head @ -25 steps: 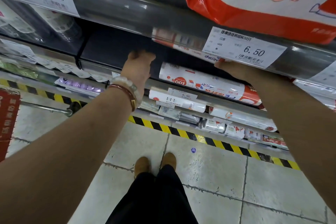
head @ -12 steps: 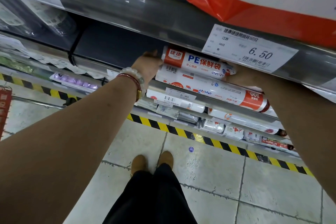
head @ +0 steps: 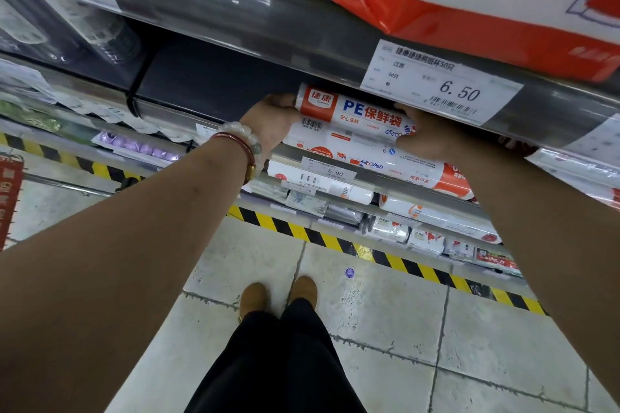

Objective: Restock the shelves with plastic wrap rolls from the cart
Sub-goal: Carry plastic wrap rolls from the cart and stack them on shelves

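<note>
Held lengthwise between both hands, one at each end: top roll (head: 352,116), orange-capped and printed "PE", lying on a second roll (head: 369,157) at the front of the shelf (head: 369,179); probably gripped end to end so that the cylinder stays level and cannot slide off the one beneath. Left hand (head: 271,124) cupped against the orange end, fingers curled round it (beaded bracelet (head: 241,136) and red bangle at the wrist); right hand (head: 426,134) wrapped over the far end, fingertips partly hidden under the price tag (head: 443,85), so a clasp judged rather than fully seen.

Tight overhead: lip of the upper shelf (head: 268,20) just above the roll, with the 6.50 tag hanging over the right hand; little spare height for lifting, so any move likely in or out along the stack. Dark open room behind and to the left of the left hand. Below, further rolls on the lower shelves (head: 436,214), then the striped floor edge (head: 302,231) and tiles; no cart clearly in sight.
</note>
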